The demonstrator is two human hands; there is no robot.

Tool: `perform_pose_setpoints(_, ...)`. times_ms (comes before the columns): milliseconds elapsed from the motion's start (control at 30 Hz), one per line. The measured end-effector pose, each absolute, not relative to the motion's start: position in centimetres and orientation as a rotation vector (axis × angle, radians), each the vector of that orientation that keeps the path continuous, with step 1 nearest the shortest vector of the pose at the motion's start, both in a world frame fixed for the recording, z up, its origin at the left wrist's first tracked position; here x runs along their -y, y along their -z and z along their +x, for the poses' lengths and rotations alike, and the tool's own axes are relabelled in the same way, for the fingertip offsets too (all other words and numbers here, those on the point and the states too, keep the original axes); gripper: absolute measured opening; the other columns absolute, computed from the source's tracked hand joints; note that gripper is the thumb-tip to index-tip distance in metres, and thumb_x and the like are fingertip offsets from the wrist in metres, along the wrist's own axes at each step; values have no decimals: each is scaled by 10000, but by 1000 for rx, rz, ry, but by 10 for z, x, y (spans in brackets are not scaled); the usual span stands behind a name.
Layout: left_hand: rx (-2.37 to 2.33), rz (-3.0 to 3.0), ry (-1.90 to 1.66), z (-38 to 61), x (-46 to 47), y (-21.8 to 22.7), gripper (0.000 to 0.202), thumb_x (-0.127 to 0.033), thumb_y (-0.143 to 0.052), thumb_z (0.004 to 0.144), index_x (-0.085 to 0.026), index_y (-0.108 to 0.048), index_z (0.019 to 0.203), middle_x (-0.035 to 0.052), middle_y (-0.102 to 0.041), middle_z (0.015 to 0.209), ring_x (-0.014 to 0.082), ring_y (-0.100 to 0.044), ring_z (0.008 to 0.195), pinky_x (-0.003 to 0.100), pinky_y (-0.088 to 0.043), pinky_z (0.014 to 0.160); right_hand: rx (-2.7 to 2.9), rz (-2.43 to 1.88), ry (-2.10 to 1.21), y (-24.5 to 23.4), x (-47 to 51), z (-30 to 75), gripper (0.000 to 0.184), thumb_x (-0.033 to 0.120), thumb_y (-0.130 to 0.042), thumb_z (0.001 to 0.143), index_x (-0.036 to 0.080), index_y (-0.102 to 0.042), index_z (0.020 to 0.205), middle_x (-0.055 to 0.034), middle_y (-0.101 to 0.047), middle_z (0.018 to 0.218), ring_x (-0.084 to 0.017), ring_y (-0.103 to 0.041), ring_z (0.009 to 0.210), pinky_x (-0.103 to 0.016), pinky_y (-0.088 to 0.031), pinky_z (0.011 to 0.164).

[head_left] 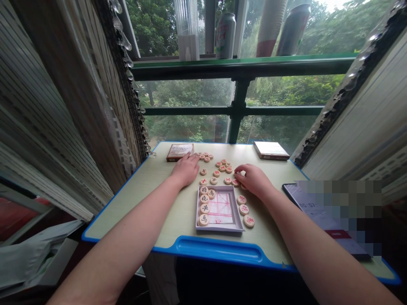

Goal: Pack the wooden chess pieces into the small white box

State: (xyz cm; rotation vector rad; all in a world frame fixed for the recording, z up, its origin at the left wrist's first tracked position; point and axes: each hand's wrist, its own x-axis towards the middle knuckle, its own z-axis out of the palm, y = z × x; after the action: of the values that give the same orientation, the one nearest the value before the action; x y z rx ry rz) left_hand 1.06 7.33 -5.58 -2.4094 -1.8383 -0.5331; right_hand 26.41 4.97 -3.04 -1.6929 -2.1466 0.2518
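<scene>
Round wooden Chinese chess pieces (pixel 216 173) with red or black characters lie scattered over the table. My left hand (pixel 187 170) lies flat with fingers stretched, its tips by the flat brown-edged box (pixel 179 151) and a small cluster of pieces (pixel 206 156). Thumb and fingers of my right hand (pixel 254 180) pinch a chess piece (pixel 237 173), partly hidden. Below the hands sits a shallow open box (pixel 238 212). Several black-marked pieces (pixel 204 208) line its left side, one more beside them at the top. Red-marked pieces (pixel 243 209) form a column just right of the box.
Another flat box (pixel 271 151) lies at the back right. A phone (pixel 330 224), partly blurred, rests by my right forearm. The blue table edge (pixel 219 250) has a tray groove. Cans (pixel 226 36) and stacked paper cups (pixel 270 27) stand on the window ledge; curtains hang either side.
</scene>
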Motion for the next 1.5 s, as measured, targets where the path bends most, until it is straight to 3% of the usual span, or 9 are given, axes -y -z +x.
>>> perform_pose_setpoints(133, 1860, -2441, 574, 11, -73, 55, 449, -313, -407, 871, -178, -504, 1288, 89, -494, 1365, 327, -308, 1324, 503, -283, 1065, 2113, -1689, -228, 27, -45, 261, 229, 297, -544, 789, 200, -680, 945, -67, -671, 966, -180, -597, 797, -271, -432, 693)
perform_pose_setpoints(333, 1738, -2497, 654, 10, -68, 51, 396, -191, -412, 852, -164, -560, 1219, 104, -608, 1182, 252, -475, 1128, 409, -376, 1015, 2105, -1637, -244, 16, -42, 267, 251, 256, -571, 750, 201, -663, 978, -47, -694, 966, -174, -621, 809, -255, -450, 698)
perform_pose_setpoints(467, 1714, -2523, 667, 9, -68, 52, 344, -201, -402, 860, -154, -629, 1116, 113, -616, 1099, 252, -520, 1032, 397, -424, 958, 2127, -1657, -326, 10, -43, 275, 230, 220, -578, 745, 192, -670, 954, -43, -709, 933, -173, -638, 803, -246, -457, 679)
perform_pose_setpoints(767, 1707, -2563, 753, 1, -74, 59, 364, -147, -411, 832, -148, -610, 1136, 116, -586, 1145, 236, -530, 1078, 377, -424, 970, 2100, -1641, -329, 12, -46, 280, 202, 193, -593, 741, 183, -683, 921, -41, -708, 903, -160, -643, 776, -248, -474, 687)
perform_pose_setpoints(1200, 1702, -2594, 779, 4, -68, 54, 325, -210, -464, 829, -129, -630, 1096, 109, -634, 1091, 239, -557, 1017, 378, -435, 944, 2156, -1108, -209, 21, -33, 254, 172, 117, -592, 731, 184, -678, 864, -58, -676, 916, -157, -622, 754, -274, -500, 696)
perform_pose_setpoints(1500, 1714, -2623, 780, 6, -65, 50, 327, -212, -484, 827, -127, -624, 1109, 110, -640, 1079, 230, -578, 988, 360, -451, 911, 2121, -1414, -261, 22, -38, 259, 134, 157, -581, 740, 174, -692, 813, -61, -684, 877, -152, -609, 687, -270, -476, 672)
